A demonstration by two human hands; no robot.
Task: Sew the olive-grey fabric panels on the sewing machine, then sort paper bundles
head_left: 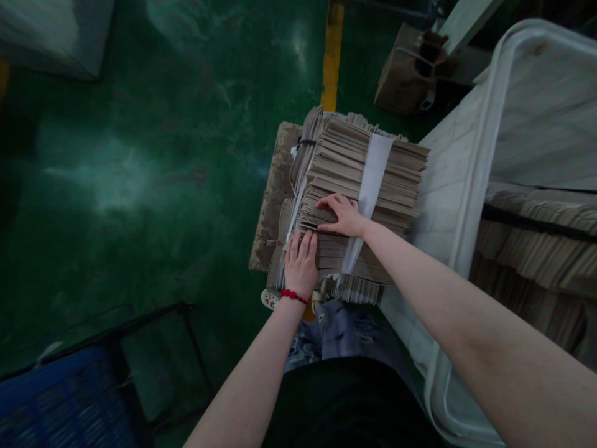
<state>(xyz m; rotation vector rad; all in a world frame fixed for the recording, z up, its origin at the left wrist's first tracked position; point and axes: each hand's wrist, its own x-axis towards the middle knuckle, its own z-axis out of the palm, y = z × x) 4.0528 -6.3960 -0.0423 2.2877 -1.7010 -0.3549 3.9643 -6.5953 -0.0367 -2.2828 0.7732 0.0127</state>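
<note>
The left hand (301, 264) lies flat, fingers together, against the near side of the stack of paper bundles (345, 155). The right hand (344, 216) rests open on the top bundle's edge, beside its white strap (375, 168). The stack stands on a worn board (275, 193) on the green floor (140, 155), just beside a white tub (485, 137).
</note>
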